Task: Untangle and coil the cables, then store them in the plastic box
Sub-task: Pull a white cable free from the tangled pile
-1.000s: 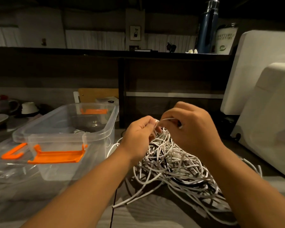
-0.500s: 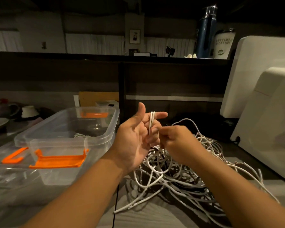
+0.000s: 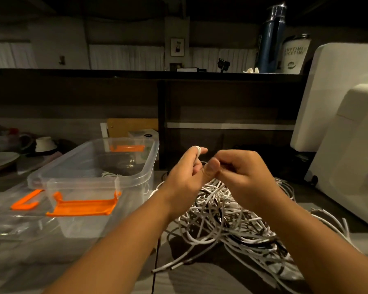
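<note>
Left hand (image 3: 184,179) is up over the pile (image 3: 232,221), fingers half curled, with a turn of white cable (image 3: 197,148) looped over a fingertip. Right hand (image 3: 241,174) is tucked in tight against it, fingers curled; it looks to be pinching that same cable, though the strand is hidden inside the grip. Both hands hover above the table (image 3: 200,280), with the pile in a heap toward its right side and loose ends trailing toward the near edge. The box (image 3: 154,152) stands open on the left side, just beside the pile, with one white coil (image 3: 111,174) already in it.

My read is that this is the coiling step, and there is plenty of tangle left. This stuff is light, thin and floppy, so it will spring out of a loop if the grip slackens. It also snags: pull hard and the whole heap comes along. Best hold is near a free end, feeding short lengths and easing crossings apart rather than yanking.
</note>
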Motion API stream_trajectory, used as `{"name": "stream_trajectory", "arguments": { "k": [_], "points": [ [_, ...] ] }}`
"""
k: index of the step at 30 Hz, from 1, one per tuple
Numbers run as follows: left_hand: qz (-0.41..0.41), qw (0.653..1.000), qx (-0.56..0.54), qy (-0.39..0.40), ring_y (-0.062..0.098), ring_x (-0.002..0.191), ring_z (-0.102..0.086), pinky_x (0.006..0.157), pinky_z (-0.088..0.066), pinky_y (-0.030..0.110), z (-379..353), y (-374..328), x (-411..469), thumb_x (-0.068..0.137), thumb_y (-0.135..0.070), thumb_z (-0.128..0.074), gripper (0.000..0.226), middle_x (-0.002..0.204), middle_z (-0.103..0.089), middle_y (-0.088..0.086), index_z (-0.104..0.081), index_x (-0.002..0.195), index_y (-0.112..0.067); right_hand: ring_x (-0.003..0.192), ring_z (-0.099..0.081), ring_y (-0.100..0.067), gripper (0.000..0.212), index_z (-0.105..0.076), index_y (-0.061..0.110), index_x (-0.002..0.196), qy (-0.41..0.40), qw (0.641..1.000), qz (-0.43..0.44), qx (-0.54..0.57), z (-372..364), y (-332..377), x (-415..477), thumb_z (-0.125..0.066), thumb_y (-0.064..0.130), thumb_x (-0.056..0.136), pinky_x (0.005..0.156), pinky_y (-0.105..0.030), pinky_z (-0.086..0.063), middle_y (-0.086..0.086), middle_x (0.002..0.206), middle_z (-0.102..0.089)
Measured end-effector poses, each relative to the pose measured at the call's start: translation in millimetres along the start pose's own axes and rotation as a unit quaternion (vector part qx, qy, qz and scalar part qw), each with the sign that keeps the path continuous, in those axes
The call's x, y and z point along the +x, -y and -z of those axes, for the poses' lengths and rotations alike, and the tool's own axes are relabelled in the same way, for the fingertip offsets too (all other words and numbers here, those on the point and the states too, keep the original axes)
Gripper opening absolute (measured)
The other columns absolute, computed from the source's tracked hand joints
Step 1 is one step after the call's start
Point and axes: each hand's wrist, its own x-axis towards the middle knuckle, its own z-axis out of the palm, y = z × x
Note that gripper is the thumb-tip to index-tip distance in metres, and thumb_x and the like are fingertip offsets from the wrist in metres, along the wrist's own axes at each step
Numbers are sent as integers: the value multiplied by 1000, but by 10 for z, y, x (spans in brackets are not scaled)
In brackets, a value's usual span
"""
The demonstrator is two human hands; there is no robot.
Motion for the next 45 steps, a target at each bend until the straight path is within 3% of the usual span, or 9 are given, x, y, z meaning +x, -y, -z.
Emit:
{"name": "stream_trajectory", "arguments": {
  "k": [4, 8, 10, 15, 21, 26, 33, 37, 45],
  "points": [
    [-11, 998, 0, 63, 21, 100, -60, 97, -46, 60, -106, -24, -40, 72, -93, -43, 77, 118, -61, 19, -54, 119, -33, 69, -62, -12, 13, -73, 16, 81, -101, 992, 43, -63, 80, -92, 31, -73, 26, 89, 60, -44, -53, 8, 75, -63],
    [-10, 994, -78, 78, 0, 72, -53, 68, -42, 23, -130, -115, -26, 75, -85, -53, 68, 80, -60, -14, -61, 110, -27, 75, -67, -11, 19, -76, 12, 86, -141, 990, 24, -14, 166, -125, 38, -75, 30, 82, 64, -28, -57, 1, 83, -67],
    [12, 979, -180, 95, 7, 63, -34, 59, -26, 25, -118, -152, -15, 79, -77, -58, 57, 71, -41, -12, -64, 99, -24, 76, -69, -11, 5, -76, 12, 86, -134, 989, -10, 69, 151, -124, 57, -75, 17, 86, 64, -21, -55, -4, 85, -68],
    [41, 930, -343, 125, 11, 60, -22, 60, -21, 28, -73, -208, -69, 83, -59, -63, 46, 74, -27, 0, -70, 102, -17, 76, -66, -29, 20, -79, 26, 85, -46, 974, -111, 192, 15, -276, 70, -66, 17, 95, 73, -42, -51, -2, 78, -73],
    [22, 902, -428, 53, 12, 59, -22, 53, -30, 22, 23, -252, -17, 79, -64, -60, 78, 71, -35, -2, -56, 123, 1, 57, -58, -6, 30, -70, 25, 73, 150, 973, -175, 29, -237, -89, -20, -59, 15, 99, 57, -22, -43, 5, 65, -68],
    [12, 959, -283, -25, 6, 60, -32, 61, -32, 25, 68, -149, 18, 83, -61, -56, 67, 70, -38, -8, -57, 124, -9, 58, -56, -6, 16, -72, 21, 82, 239, 960, -147, -24, -268, 12, -55, -69, 31, 94, 60, -27, -45, 2, 68, -66],
    [7, 998, -54, -19, 8, 82, -61, 73, -51, 21, 60, -20, -6, 70, -89, -49, 80, 96, -61, 8, -54, 116, -24, 71, -62, -33, 24, -76, 12, 83, 125, 968, -148, 158, -90, 74, 12, -64, 31, 91, 71, -50, -48, -14, 78, -71],
    [-6, 999, -35, 10, 6, 85, -64, 77, -51, 26, 10, 24, -14, 69, -92, -45, 81, 96, -67, 1, -54, 111, -23, 65, -60, -12, 25, -73, 4, 83, 96, 956, -163, 226, -40, 80, 36, -56, 14, 99, 65, -23, -46, -6, 71, -67],
    [-11, 999, -13, 31, -5, 74, -58, 71, -45, 18, -8, -26, -9, 72, -91, -44, 79, 79, -62, -26, -60, 110, -23, 54, -56, -20, 19, -74, 0, 91, 39, 937, -209, 277, 121, 6, 49, -60, 11, 97, 52, -26, -47, -18, 67, -59]
  ]
}}
